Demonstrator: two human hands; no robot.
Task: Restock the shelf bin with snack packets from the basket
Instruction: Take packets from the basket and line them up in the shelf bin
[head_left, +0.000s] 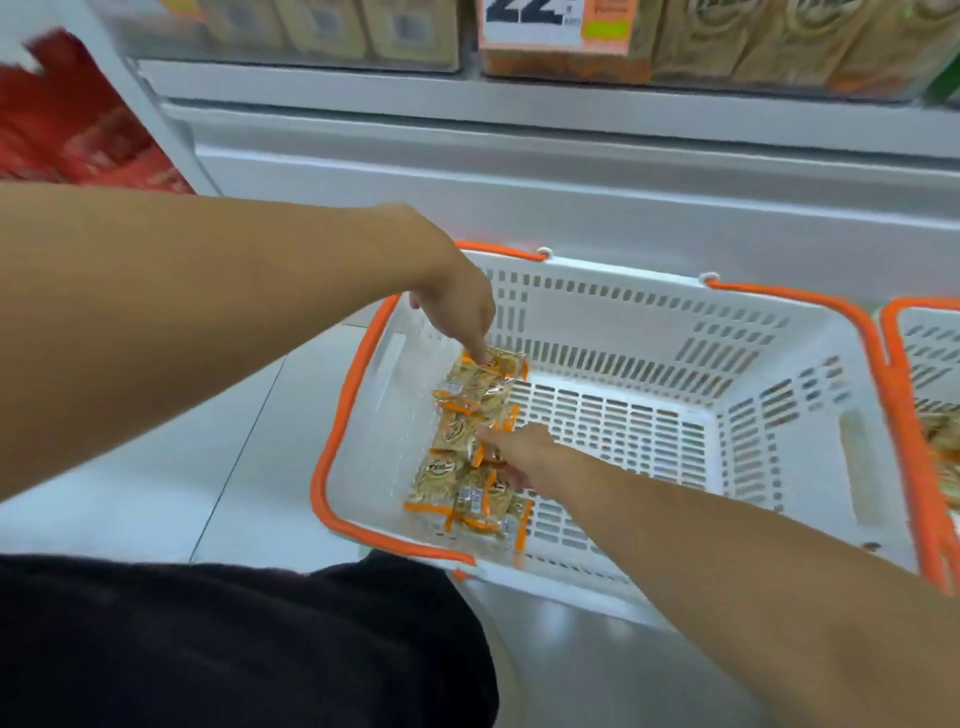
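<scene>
Left hand (457, 301) fingertips pinch glossy snack packets (467, 441) | right hand (519, 452) grips packets, curl unclear | inside slotted white plastic basket (779, 374)

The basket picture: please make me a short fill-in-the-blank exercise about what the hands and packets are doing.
1. Both hands, left and right, reach into the white ____ with orange handles.
2. The snack packets lie along the basket's ____ side.
3. A second basket shows at the picture's ____ edge.
4. The price sign on the shelf above shows the number ____.

Missing words: basket; left; right; 22
</scene>
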